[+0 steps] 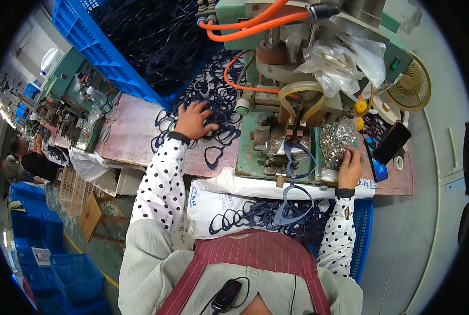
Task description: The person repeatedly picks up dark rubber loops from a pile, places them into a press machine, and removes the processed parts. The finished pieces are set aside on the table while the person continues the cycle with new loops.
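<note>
My left hand lies over a spread of dark blue flat loop-shaped pieces on the table, fingers apart. My right hand is at the near right edge of a heap of small shiny metal parts, its thumb and fingertips drawn together; whatever they pinch is too small to make out. Between my hands stands a green press machine. From its working head a linked dark blue loop piece hangs over the front edge, touched by neither hand.
A blue crate full of dark strips stands at the back left. More loops lie on white sacking before me. At right are a black phone, a tape roll and a fan. Orange hoses cross above.
</note>
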`<state>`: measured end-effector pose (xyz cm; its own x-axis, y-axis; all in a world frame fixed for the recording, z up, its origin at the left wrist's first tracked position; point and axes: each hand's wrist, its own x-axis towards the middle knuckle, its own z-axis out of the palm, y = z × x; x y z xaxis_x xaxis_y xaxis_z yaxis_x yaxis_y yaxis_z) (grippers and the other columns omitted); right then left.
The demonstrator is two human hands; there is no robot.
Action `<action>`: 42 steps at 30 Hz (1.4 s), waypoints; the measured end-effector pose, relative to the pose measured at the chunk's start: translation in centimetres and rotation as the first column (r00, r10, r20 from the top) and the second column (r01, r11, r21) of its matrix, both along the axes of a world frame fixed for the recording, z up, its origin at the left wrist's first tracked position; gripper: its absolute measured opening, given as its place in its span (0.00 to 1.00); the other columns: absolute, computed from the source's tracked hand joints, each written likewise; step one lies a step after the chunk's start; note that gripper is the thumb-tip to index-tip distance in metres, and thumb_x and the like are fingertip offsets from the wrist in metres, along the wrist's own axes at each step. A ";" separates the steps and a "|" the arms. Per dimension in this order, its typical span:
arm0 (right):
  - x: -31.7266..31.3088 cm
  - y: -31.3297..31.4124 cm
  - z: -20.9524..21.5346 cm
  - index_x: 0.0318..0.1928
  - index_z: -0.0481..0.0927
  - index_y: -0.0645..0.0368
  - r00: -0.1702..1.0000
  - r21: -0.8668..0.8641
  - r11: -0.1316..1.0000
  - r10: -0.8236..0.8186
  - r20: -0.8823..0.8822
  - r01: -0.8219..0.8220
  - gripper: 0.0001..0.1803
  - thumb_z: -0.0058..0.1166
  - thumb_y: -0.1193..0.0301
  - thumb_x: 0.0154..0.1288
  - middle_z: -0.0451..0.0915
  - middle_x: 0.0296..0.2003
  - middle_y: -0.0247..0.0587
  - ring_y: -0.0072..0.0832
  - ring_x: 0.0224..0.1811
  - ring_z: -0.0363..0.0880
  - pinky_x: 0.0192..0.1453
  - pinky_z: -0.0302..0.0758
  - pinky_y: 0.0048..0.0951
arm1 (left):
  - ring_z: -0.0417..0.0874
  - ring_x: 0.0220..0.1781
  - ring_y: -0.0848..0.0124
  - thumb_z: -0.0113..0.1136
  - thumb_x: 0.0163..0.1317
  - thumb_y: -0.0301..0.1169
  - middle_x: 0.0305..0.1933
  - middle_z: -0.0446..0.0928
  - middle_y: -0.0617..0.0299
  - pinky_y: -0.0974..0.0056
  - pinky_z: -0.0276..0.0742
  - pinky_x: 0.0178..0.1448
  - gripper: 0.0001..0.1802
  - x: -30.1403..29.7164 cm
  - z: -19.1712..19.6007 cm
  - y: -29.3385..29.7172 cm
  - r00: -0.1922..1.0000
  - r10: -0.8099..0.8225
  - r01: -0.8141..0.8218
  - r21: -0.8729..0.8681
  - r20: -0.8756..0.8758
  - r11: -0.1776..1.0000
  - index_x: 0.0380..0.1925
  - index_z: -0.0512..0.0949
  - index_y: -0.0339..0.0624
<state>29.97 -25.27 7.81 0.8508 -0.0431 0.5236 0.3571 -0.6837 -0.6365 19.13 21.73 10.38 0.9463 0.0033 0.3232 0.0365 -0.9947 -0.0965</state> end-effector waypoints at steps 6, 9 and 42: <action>-0.3 0.0 -0.1 0.42 0.79 0.58 0.993 -0.007 1.000 0.005 0.122 -0.004 0.06 0.54 0.71 0.68 0.83 0.30 0.43 0.40 0.30 0.84 0.35 0.77 0.36 | 0.75 0.53 0.58 0.68 0.52 0.38 0.45 0.76 0.62 0.43 0.63 0.62 0.16 -4.7 -0.6 -0.9 0.991 -0.054 0.045 -0.066 -0.126 0.997 0.40 0.81 0.48; -0.6 -0.2 0.0 0.43 0.79 0.57 0.996 0.113 0.993 0.047 -0.078 -0.038 0.06 0.55 0.72 0.67 0.83 0.30 0.44 0.35 0.31 0.85 0.35 0.77 0.35 | 0.75 0.52 0.60 0.67 0.52 0.34 0.43 0.77 0.65 0.41 0.62 0.62 0.09 -6.9 0.0 -2.0 0.992 -0.052 0.043 -0.078 -0.116 0.996 0.34 0.83 0.50; -6.2 11.2 11.8 0.54 0.62 0.67 0.709 0.730 0.587 0.676 -0.203 -0.350 0.31 0.62 0.86 0.51 0.81 0.37 0.41 0.17 0.36 0.77 0.38 0.73 0.18 | 0.84 0.44 0.59 0.65 0.59 0.31 0.47 0.81 0.52 0.57 0.80 0.45 0.18 -4.5 8.5 -19.1 0.500 -0.569 0.814 -0.131 0.652 0.565 0.49 0.80 0.36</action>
